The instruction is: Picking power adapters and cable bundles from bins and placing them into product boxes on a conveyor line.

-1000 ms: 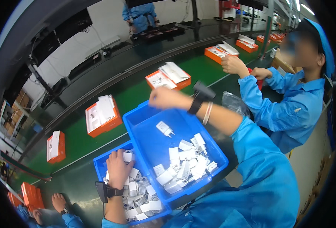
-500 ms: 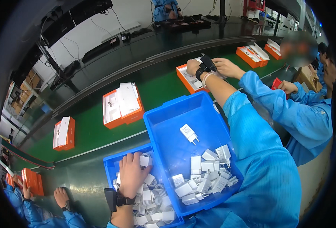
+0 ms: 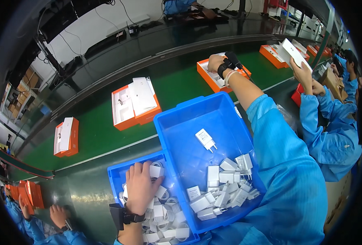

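In the lower left blue bin point(image 3: 114, 175), my left hand point(image 3: 139, 192) is closed over a white coiled cable point(image 3: 156, 171) that shows between thumb and fingers. Several more coiled white cables point(image 3: 158, 212) lie under and around that hand. My right arm reaches over the larger blue bin point(image 3: 181, 126), which holds several white charger plugs point(image 3: 228, 192). One charger plug point(image 3: 206, 139) lies apart from the pile, its prongs pointing toward me. My right hand point(image 3: 216, 64) is curled down into an open orange box point(image 3: 203, 73); its fingertips and anything in them are hidden.
Other open orange boxes with white inserts stand on the green belt point(image 3: 95, 118), one at centre left point(image 3: 125, 122), one farther left point(image 3: 73, 143). At right, a co-worker's hand point(image 3: 302, 75) lifts a white panel point(image 3: 296, 55). Another person's hands point(image 3: 59, 216) are at lower left.
The co-worker's hand has left the box beside my right hand and now raises a white panel. My right hand and that box sit slightly farther right and up. My left hand stays on the cable.
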Available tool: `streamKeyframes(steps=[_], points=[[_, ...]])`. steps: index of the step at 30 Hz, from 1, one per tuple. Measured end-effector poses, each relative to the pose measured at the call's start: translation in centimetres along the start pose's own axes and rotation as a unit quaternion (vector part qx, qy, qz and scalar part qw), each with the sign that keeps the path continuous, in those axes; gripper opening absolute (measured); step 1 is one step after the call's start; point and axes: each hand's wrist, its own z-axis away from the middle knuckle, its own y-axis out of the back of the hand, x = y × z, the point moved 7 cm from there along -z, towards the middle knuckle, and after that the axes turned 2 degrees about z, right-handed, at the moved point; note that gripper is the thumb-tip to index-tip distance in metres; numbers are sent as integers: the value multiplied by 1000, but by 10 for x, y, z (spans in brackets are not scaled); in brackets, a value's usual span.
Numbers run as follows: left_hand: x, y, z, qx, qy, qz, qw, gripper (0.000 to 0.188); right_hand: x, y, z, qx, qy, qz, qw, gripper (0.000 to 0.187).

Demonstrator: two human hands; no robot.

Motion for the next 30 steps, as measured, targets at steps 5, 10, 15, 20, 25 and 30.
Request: streamKeyframes(steps=[5, 10, 15, 20, 25, 30], points=[[2, 4, -1, -8, 14, -5, 1000, 55, 11, -5, -3, -68, -58, -77, 993, 9], [-3, 1, 1, -11, 21, -7, 1000, 53, 15, -12, -5, -112, -124, -189, 968, 12], [3, 2, -3, -20, 13, -1, 1000, 53, 43, -25, -17, -83, -117, -172, 975, 12], [2, 0, -3, -16, 0, 4, 1000, 53, 50, -23, -22, 10, -128, -69, 989, 15], [0, -1, -3, -26, 15, 1, 1000, 54, 44, -17, -16, 43, -95, -38, 994, 35], [3, -1, -5, -28, 12, 8, 999, 54, 59, -14, -8, 41, -76, -59, 994, 49]])
